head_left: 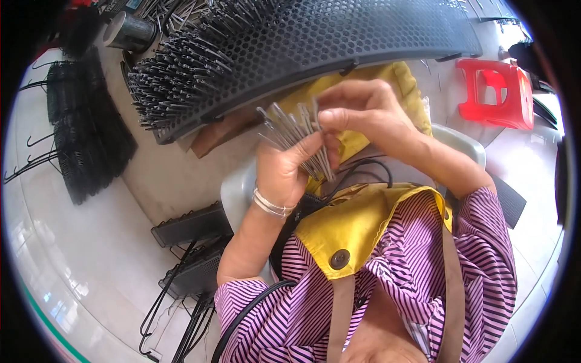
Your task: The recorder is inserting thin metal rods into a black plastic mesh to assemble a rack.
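Note:
A bundle of thin silvery metal rods (290, 134) rests in my left hand (279, 172), which is closed round it with the thumb across the front. The rods fan out a little, and their upper ends stick up above the thumb. My right hand (369, 112) is at the right side of the same bundle. Its thumb and forefinger close on a rod near the upper ends, slightly blurred, while its lower fingers show behind the rods. Both hands are above my lap, over a yellow apron (348, 227), just short of the black perforated tabletop.
Many dark metal rods (181, 72) are heaped on the left of the black perforated tabletop (327, 36). A metal can (129, 31) lies tilted beyond them. Black mesh pieces with hooks (78, 121) are stacked at left, dark panels (190, 227) below. A red stool (496, 94) stands at right.

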The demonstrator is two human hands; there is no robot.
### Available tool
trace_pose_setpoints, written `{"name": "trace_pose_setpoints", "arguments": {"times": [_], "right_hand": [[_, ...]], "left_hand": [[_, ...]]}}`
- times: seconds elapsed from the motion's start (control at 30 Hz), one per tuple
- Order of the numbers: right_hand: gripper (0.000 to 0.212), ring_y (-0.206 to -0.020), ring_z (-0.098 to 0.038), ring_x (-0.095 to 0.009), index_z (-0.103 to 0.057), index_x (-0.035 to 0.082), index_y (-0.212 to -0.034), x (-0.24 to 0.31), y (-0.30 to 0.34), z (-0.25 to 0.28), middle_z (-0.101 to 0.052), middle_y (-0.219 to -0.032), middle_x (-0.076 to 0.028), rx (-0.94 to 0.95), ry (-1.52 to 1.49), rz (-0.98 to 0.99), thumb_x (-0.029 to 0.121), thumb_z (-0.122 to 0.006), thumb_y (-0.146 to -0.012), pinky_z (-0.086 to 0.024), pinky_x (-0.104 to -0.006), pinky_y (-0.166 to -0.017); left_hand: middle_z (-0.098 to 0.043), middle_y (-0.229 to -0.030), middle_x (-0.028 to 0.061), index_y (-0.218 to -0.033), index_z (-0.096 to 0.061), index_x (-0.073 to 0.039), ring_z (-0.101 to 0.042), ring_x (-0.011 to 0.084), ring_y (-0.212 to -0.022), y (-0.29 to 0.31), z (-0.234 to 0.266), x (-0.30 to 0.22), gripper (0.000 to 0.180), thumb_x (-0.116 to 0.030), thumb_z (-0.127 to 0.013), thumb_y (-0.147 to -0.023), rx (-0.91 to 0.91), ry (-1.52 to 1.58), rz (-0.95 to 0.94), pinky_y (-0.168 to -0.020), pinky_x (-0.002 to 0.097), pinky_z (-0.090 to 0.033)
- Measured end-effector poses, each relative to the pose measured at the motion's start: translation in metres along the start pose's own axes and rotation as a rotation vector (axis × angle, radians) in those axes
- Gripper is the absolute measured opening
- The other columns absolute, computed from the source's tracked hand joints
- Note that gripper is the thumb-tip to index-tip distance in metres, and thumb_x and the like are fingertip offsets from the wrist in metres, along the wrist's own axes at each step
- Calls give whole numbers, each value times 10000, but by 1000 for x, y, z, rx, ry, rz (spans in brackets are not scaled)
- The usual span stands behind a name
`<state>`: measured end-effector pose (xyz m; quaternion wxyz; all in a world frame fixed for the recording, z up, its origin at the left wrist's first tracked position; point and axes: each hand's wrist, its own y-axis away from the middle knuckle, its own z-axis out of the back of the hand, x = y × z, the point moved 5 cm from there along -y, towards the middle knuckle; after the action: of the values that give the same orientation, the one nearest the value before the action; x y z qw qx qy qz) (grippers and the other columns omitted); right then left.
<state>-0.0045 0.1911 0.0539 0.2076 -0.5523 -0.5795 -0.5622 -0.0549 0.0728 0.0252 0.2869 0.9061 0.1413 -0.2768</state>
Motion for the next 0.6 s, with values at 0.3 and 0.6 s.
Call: {"name": "trace_pose_setpoints", "arguments": {"times": [0.3, 0.6], "right_hand": [[121, -555, -584, -155, -590, -77, -797, -28, -2, 9, -604, -670, -110, 68, -79, -218, 38, -594, -761, -485, -255, -489], [199, -684, -622, -210, -530, -39, -919, 41, -22, 43, -613, -810, -142, -137, -187, 84, 116, -575, -802, -506, -256, -537]], "left_hand": [[-611, -776, 123, -958, -545, 16, -606, 203, -643, 6, -2, 20, 170, -37, -552, -797, -59, -31, 161, -583, 288, -512], [-591, -939, 165, -978, -533, 28, -596, 266, -834, 3, 22, 21, 226, -134, -547, -820, -166, 77, 161, -725, 395, -503]]}}
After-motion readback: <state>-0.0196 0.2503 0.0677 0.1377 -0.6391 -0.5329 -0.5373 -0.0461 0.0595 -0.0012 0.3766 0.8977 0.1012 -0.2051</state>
